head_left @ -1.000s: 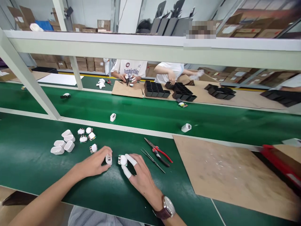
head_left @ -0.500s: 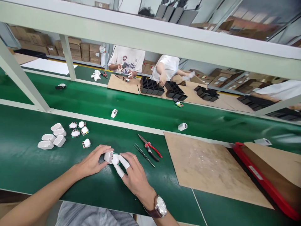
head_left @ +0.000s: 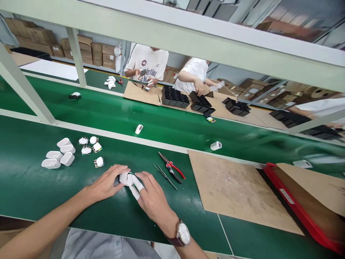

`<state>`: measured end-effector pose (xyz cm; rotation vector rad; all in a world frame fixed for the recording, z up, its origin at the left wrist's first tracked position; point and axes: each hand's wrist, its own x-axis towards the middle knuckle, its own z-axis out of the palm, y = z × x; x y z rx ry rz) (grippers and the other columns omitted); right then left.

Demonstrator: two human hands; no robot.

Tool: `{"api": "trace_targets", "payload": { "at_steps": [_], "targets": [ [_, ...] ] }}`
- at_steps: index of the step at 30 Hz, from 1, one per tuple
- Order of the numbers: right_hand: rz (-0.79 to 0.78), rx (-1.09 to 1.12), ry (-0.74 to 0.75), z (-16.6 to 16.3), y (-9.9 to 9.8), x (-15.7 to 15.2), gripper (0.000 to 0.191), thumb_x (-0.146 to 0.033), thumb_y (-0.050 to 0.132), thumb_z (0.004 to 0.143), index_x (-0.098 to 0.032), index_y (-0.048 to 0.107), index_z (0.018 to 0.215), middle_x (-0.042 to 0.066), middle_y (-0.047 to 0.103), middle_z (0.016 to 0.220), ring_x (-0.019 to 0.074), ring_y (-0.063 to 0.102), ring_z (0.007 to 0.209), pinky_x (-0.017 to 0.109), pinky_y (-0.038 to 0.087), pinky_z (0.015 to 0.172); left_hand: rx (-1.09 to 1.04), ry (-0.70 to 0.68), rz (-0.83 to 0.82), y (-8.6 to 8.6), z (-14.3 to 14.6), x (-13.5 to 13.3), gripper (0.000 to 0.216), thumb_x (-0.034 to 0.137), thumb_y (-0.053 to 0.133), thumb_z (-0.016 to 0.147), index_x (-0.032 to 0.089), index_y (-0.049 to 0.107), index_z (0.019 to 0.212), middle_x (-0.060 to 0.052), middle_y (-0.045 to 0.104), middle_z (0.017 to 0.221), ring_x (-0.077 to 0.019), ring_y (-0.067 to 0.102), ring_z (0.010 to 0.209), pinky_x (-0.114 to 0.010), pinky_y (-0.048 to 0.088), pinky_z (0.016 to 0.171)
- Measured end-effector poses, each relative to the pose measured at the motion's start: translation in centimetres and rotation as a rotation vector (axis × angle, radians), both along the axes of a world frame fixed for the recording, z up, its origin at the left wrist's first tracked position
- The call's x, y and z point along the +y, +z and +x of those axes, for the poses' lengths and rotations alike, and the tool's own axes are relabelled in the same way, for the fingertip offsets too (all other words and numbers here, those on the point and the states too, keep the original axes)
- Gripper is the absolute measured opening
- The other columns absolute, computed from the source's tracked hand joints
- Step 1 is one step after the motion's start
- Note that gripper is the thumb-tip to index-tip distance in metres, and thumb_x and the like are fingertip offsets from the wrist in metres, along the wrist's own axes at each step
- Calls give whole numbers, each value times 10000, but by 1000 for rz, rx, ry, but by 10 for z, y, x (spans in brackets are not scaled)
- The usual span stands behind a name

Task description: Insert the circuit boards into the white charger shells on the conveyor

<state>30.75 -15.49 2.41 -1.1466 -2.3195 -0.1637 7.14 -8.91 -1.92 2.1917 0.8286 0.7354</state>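
Observation:
My left hand and my right hand meet on the green table mat and both grip a small white charger, its shell and inner part pressed together. White cots cover my right thumb and forefinger. A wristwatch sits on my right wrist. To the left lie several empty white shells and several inner parts with circuit boards.
Red-handled pliers and tweezers lie right of my hands. A brown board and a red tray are further right. Loose chargers ride the conveyor belt. Two people work across it with black trays.
My hands came together: the white shell in the left and the inner part in the right are now joined into one piece. The view tilted down slightly.

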Motion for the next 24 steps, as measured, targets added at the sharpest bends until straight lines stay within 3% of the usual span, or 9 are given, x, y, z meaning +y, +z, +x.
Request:
{"api": "trace_targets", "payload": {
  "at_steps": [4, 9, 15, 19, 22, 24],
  "targets": [
    [-55, -16, 14, 0, 3, 1, 245, -2, 526, 911, -156, 636, 1065, 183, 616, 1256, 337, 570, 1189, 515, 625, 933, 17, -15, -28, 0, 0, -2, 530, 231, 599, 1017, 294, 431, 1515, -104, 570, 1491, -274, 558, 1380, -489, 502, 1156],
    [-226, 58, 37, -2, -1, 0, 338, -91, 559, 975, -168, 585, 1303, 167, 627, 1309, 323, 585, 1212, 509, 624, 959, 24, -40, -146, -2, 0, -5, 609, 280, 604, 1022, 303, 320, 1561, -96, 611, 1479, -271, 583, 1384, -480, 513, 1148],
    [-279, 159, 19, -6, -14, 8, 282, -208, 648, 989, -206, 613, 1269, 157, 627, 1334, 314, 623, 1229, 521, 611, 986, 55, -26, -239, 0, 0, -5, 653, 275, 647, 978, 285, 321, 1544, -111, 597, 1501, -286, 583, 1398, -460, 531, 1130],
    [-360, 290, 16, -2, -15, 12, 391, -295, 673, 995, -221, 539, 1355, 150, 618, 1358, 293, 632, 1248, 510, 599, 1029, 54, -38, -57, 1, -1, -7, 607, 222, 649, 962, 268, 385, 1507, -141, 539, 1536, -302, 566, 1395, -481, 529, 1124],
    [-367, 383, -27, -1, -13, 12, 374, -268, 597, 1040, -236, 505, 1401, 138, 618, 1364, 262, 630, 1260, 487, 583, 1058, 64, -28, 179, -1, 1, -7, 343, 254, 652, 993, 254, 570, 1326, -140, 596, 1438, -308, 611, 1298, -489, 541, 1086],
    [-356, 427, -44, 0, -11, 12, 341, -243, 562, 1056, -244, 517, 1395, 130, 623, 1355, 246, 633, 1254, 468, 581, 1062, 67, -6, 258, -1, 2, -7, 224, 230, 588, 1036, 256, 614, 1257, -120, 654, 1343, -273, 662, 1186, -450, 573, 1024]
  ]
}}
